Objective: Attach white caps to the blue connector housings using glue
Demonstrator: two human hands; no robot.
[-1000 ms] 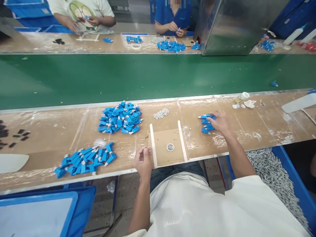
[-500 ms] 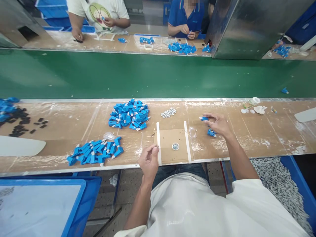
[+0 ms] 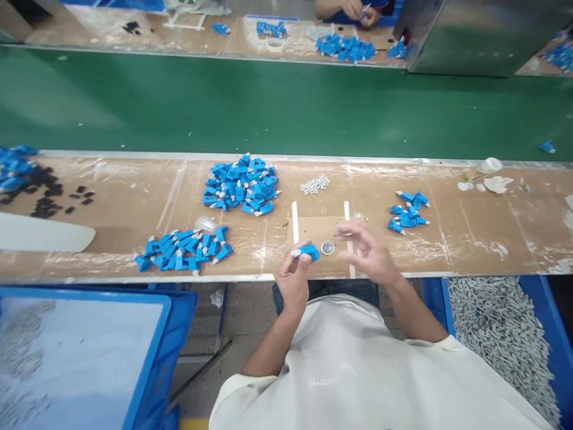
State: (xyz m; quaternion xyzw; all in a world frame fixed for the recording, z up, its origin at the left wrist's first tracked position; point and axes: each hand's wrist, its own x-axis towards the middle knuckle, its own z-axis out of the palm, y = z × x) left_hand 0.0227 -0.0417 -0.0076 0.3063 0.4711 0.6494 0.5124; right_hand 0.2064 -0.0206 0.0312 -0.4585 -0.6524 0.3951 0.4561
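Observation:
My left hand [image 3: 293,280] pinches a blue piece [image 3: 308,252] with a white tip, just left of a small round dish [image 3: 327,247]. To the right of that dish is my right hand [image 3: 367,251], blurred, its thumb and fingers apart with nothing visible between them. A small pile of white bits [image 3: 315,185] lies beyond the hands. Several blue pieces [image 3: 408,212] are grouped at the right. Left of the hands are a large heap of blue pieces [image 3: 240,184] and a looser spread of them [image 3: 179,251] nearer the front edge.
Black pads [image 3: 47,191] lie at the far left near a white panel [image 3: 45,233]. A clear cup [image 3: 206,224] rests by the blue spread. Blue bins [image 3: 168,334] stand below the table on both sides. A green strip [image 3: 268,107] separates a co-worker's hands [image 3: 360,12] from this table.
The view has tilted down. My right hand has moved left from the right-hand blue pieces to the dish and holds nothing visible; my left hand now has a blue piece.

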